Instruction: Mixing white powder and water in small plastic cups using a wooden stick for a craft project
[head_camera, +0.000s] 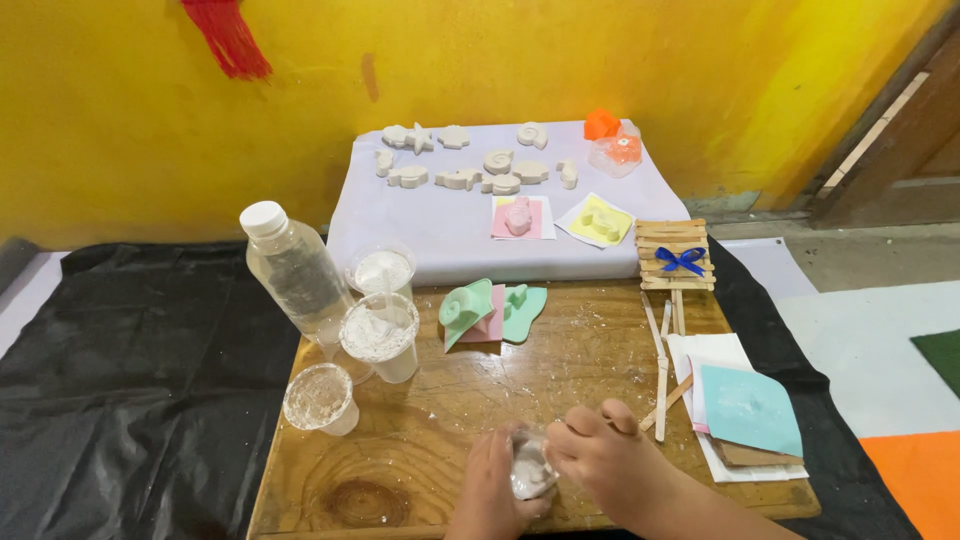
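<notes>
Head view shows both hands, left (492, 480) and right (600, 455), closed around a small whitish plaster piece (532, 470) at the bench's (420, 420) near edge; it looks light, brittle and dusty, best cradled by its sides.

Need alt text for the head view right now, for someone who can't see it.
Both hands, left and right, grip a small clear mould of white plaster on a wooden table. Cups of white powder and a bottle stand left; plaster shapes lie on a sheet behind.
</notes>
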